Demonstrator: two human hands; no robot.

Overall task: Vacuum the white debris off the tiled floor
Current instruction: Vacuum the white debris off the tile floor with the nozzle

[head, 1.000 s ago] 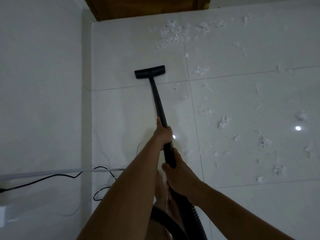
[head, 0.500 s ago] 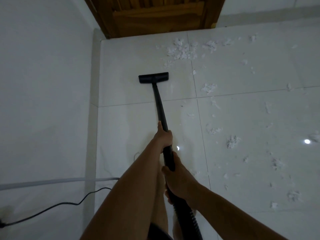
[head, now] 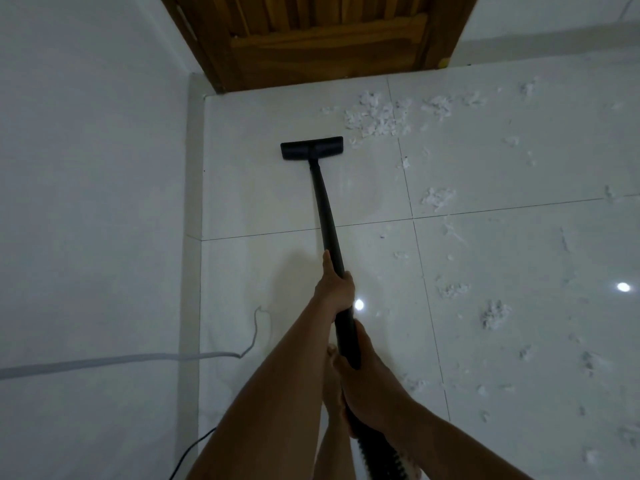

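Observation:
A black vacuum wand (head: pixel 325 209) runs away from me to its flat floor head (head: pixel 311 148), which lies on the white tiled floor (head: pixel 263 202) close to the door. My left hand (head: pixel 334 287) grips the wand higher up. My right hand (head: pixel 363 382) grips it lower down, just above the ribbed hose (head: pixel 381 459). White shredded debris is heaped (head: pixel 377 116) just right of and beyond the head. More clumps (head: pixel 438 197) and scraps (head: pixel 495 315) are scattered over the tiles to the right.
A brown wooden door (head: pixel 322 39) closes the far end. A white wall (head: pixel 90 202) runs along the left. A white conduit (head: pixel 104 362) with a loose wire and a black power cable (head: pixel 190 448) cross it low down. My bare legs stand under my arms.
The floor head has slid forward toward the door and the debris heap. My view has tilted up, showing more of the door. Both hands keep their grip on the wand.

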